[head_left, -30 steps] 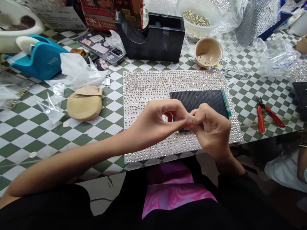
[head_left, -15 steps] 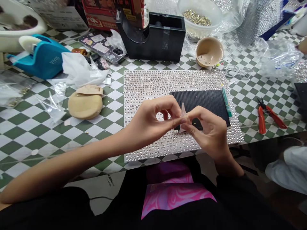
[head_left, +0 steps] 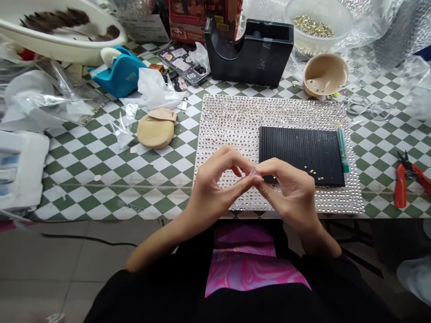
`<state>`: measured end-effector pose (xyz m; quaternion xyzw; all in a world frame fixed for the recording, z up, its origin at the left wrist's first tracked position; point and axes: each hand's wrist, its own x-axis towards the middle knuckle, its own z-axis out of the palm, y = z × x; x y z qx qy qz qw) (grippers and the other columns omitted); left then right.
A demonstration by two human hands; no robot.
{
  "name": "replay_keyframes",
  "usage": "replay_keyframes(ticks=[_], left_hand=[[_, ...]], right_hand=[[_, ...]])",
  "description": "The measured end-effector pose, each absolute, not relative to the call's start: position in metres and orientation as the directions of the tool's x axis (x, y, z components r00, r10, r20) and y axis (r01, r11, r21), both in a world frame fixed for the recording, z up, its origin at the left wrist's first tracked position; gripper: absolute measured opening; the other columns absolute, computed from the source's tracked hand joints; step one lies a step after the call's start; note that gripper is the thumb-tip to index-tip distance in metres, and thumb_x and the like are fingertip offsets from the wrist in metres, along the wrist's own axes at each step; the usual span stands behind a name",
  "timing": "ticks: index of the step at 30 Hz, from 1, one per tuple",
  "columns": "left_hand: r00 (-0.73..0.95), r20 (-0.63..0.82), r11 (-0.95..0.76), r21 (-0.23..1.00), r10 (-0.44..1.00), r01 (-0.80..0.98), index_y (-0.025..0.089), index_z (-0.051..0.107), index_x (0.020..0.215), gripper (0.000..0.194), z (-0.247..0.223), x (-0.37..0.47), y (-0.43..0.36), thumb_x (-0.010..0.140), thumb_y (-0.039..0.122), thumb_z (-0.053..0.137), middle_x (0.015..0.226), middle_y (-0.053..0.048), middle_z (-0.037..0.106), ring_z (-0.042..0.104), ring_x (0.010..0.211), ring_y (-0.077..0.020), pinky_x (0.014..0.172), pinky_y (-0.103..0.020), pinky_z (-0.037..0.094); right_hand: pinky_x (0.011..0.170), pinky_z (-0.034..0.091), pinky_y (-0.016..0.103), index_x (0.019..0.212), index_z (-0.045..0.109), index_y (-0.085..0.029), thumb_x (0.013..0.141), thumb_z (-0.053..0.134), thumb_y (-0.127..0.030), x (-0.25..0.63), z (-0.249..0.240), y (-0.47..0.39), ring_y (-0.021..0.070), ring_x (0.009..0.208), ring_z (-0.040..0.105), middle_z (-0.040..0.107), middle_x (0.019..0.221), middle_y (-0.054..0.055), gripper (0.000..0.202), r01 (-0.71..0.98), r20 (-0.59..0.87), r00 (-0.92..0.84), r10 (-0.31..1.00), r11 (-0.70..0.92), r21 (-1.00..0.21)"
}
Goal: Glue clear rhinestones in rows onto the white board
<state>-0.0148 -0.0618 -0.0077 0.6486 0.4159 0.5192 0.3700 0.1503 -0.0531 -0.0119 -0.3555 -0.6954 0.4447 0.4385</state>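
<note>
My left hand [head_left: 215, 186] and my right hand [head_left: 291, 193] meet fingertip to fingertip, thumb and forefinger closed on each side. Pinched between them is a small piece of translucent film [head_left: 254, 171], mostly covered by the fingers. Below the hands lies a mat studded with shiny stones [head_left: 229, 121]. A black ridged tray [head_left: 299, 152] rests on that mat, partly behind my right hand, with several small gold beads [head_left: 313, 172] on its near side. Along the tray's right edge lies a thin teal stick [head_left: 343, 150].
A black tape dispenser [head_left: 266, 58], a beige cup [head_left: 325, 76] and a bowl of gold beads [head_left: 318, 31] stand at the back. Red-handled pliers [head_left: 400, 184] lie right. Leftward are a blue tape dispenser [head_left: 123, 74], a round tan pad [head_left: 155, 130] and a white box [head_left: 23, 168].
The camera view has swung left, so the table things appear farther right. Both hands keep their pinch on the film, which now shows less between the fingers.
</note>
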Motion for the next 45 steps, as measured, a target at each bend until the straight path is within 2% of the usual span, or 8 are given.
replay_keyframes(ticks=[9,16,21,25,28,34,37,45], left_hand=[[0.058,0.335,-0.340,0.933,0.940,0.115,0.022,0.063,0.090,0.017,-0.009,-0.007,-0.074,0.080,0.010,0.069,0.084,0.000,0.062,0.053,0.078,-0.0118,0.069,-0.027,0.044],[0.051,0.286,-0.289,0.956,0.957,0.049,0.021,0.067,0.085,0.016,-0.013,-0.007,-0.073,0.080,0.007,0.069,0.080,0.001,0.067,0.056,0.074,-0.0104,0.066,-0.026,0.044],[0.035,0.281,-0.283,0.957,0.959,0.056,0.022,0.065,0.079,0.010,-0.015,-0.002,-0.073,0.079,0.015,0.072,0.075,0.002,0.063,0.054,0.072,-0.0109,0.064,-0.027,0.041],[-0.003,0.279,-0.279,0.958,0.960,0.070,0.020,0.054,0.069,0.025,-0.017,0.003,-0.071,0.074,0.024,0.077,0.067,0.004,0.051,0.048,0.069,-0.0110,0.064,-0.028,0.039],[0.009,0.265,-0.265,0.963,0.964,0.053,0.019,0.050,0.067,0.030,-0.017,0.005,-0.070,0.074,0.026,0.078,0.066,0.004,0.048,0.046,0.068,-0.0108,0.062,-0.027,0.037],[0.002,0.249,-0.248,0.968,0.969,0.036,0.020,0.062,0.074,0.012,-0.016,0.003,-0.070,0.080,0.013,0.069,0.070,0.003,0.058,0.051,0.069,-0.0096,0.065,-0.026,0.042],[0.012,0.237,-0.237,0.970,0.971,0.046,0.021,0.064,0.077,0.015,-0.015,0.003,-0.071,0.083,0.008,0.062,0.073,0.002,0.060,0.054,0.071,-0.0110,0.065,-0.027,0.044],[-0.053,0.232,-0.230,0.972,0.971,0.051,0.020,0.063,0.073,0.012,-0.020,0.007,-0.069,0.079,0.019,0.073,0.069,0.004,0.057,0.051,0.069,-0.0103,0.066,-0.026,0.041]], right_hand=[[0.067,0.044,0.026,0.081,0.059,-0.018,0.078,0.066,-0.008,0.149,-0.017,-0.058,0.0086,0.074,0.056,0.060,0.076,-0.003,0.012,0.135,0.285,-0.358,0.889,0.351,-0.926],[0.063,0.040,0.027,0.070,0.047,-0.019,0.077,0.068,-0.014,0.147,-0.022,-0.059,0.0098,0.070,0.051,0.049,0.069,-0.004,0.023,0.207,0.242,-0.329,0.913,0.320,-0.925],[0.062,0.040,0.027,0.070,0.048,-0.019,0.080,0.065,-0.013,0.150,-0.021,-0.058,0.0103,0.071,0.054,0.055,0.071,-0.003,0.021,0.250,0.242,-0.335,0.911,0.333,-0.909],[0.064,0.041,0.026,0.079,0.056,-0.020,0.086,0.056,-0.011,0.152,-0.018,-0.057,0.0100,0.073,0.056,0.059,0.072,-0.002,0.011,0.298,0.272,-0.376,0.886,0.393,-0.870],[0.064,0.041,0.028,0.076,0.052,-0.019,0.085,0.055,-0.010,0.154,-0.019,-0.057,0.0113,0.075,0.056,0.056,0.071,-0.002,0.013,0.294,0.267,-0.372,0.889,0.386,-0.874],[0.063,0.038,0.030,0.069,0.042,-0.019,0.078,0.064,-0.010,0.150,-0.024,-0.056,0.0119,0.072,0.051,0.047,0.070,-0.002,0.026,0.282,0.275,-0.330,0.903,0.372,-0.884],[0.061,0.038,0.029,0.068,0.041,-0.019,0.075,0.068,-0.010,0.149,-0.025,-0.057,0.0112,0.070,0.050,0.045,0.069,-0.003,0.030,0.286,0.281,-0.304,0.910,0.369,-0.884],[0.075,0.047,0.031,0.073,0.051,-0.020,0.084,0.060,-0.013,0.152,-0.023,-0.058,0.0142,0.084,0.060,0.058,0.073,-0.002,0.015,0.268,0.264,-0.318,0.910,0.354,-0.896]])
